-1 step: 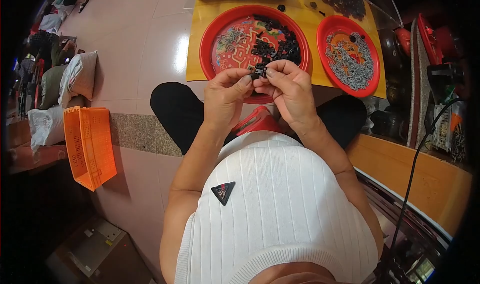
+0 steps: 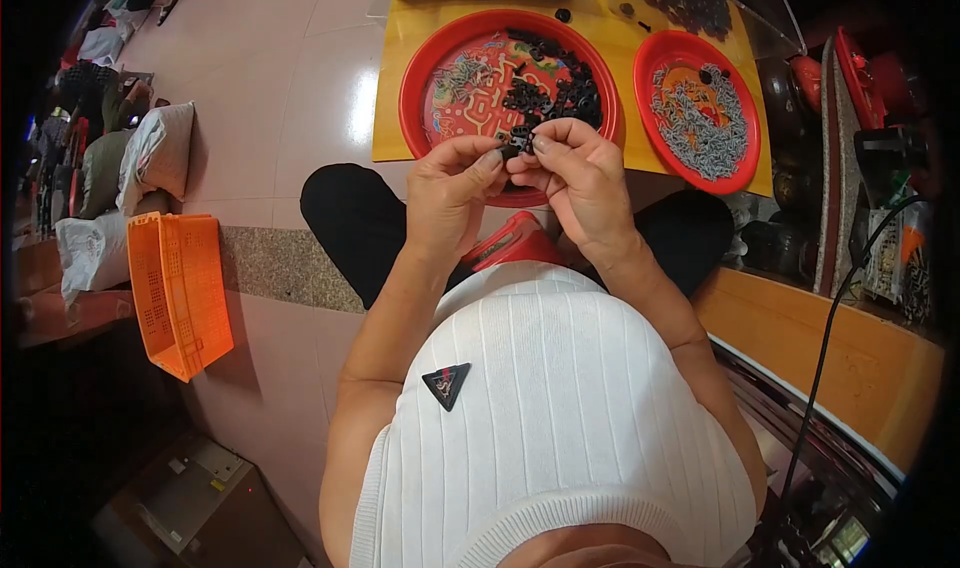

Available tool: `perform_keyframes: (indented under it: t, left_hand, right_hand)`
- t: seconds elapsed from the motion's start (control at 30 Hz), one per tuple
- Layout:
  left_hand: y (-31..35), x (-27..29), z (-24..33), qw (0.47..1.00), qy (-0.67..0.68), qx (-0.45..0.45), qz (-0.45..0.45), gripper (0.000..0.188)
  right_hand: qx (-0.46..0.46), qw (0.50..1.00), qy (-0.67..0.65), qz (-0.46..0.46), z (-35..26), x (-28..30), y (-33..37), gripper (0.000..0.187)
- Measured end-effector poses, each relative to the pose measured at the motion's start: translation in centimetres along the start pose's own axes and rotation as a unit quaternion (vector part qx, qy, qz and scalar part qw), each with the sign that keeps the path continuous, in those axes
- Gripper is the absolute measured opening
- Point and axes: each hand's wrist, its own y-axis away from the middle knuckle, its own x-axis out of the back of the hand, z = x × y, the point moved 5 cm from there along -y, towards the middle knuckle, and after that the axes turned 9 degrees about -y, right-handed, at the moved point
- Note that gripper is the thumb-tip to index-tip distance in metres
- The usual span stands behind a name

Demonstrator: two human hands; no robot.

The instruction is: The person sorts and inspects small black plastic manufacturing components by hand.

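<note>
Fingertip to fingertip, my two hands meet over the near rim of a large round red tray [image 2: 412, 98]. My left hand [image 2: 452, 183] pinches a small black part [image 2: 509, 152] between thumb and forefinger. Another small black plastic part [image 2: 524, 136] is pinched by my right hand [image 2: 580, 173], close against the first; whether the two are joined cannot be told. On the tray lie a heap of black plastic pieces [image 2: 575, 103] to the right and a small pile of silver screws [image 2: 465, 73] to the left.
A second red tray [image 2: 642, 88] full of grey screws [image 2: 705, 133] sits at the right of the yellow table [image 2: 392, 48]. Clear bins [image 2: 690, 3] of black parts stand behind. An orange crate [image 2: 185, 288] is on the floor at left; a black cable [image 2: 825, 338] hangs at right.
</note>
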Motion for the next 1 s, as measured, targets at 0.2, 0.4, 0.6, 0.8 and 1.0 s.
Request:
perform_keyframes:
  t: [0.2, 0.4, 0.6, 0.8, 1.0]
  left_hand:
    - [0.5, -0.7, 1.1, 0.998, -0.053, -0.005, -0.014, 0.021]
    - [0.3, 0.1, 0.9, 0.994, -0.083, -0.003, -0.066, 0.026]
    - [0.4, 0.5, 0.7, 0.998, -0.041, -0.012, -0.05, 0.025]
    - [0.5, -0.2, 0.9, 0.996, -0.032, -0.009, -0.079, 0.026]
    - [0.4, 0.3, 0.7, 0.995, -0.039, -0.003, -0.091, 0.021]
  right_hand:
    - [-0.026, 0.999, 0.01, -0.018, 0.0, 0.2, -0.2, 0.009]
    - [-0.042, 0.999, 0.007, -0.022, 0.1, 0.2, -0.2, 0.011]
    - [0.002, 0.99, 0.143, -0.014, -0.6, 0.3, 0.4, 0.01]
    - [0.013, 0.988, 0.154, -0.019, -0.9, 0.3, 0.6, 0.009]
    - [0.009, 0.988, 0.153, -0.017, -1.1, 0.2, 0.7, 0.01]
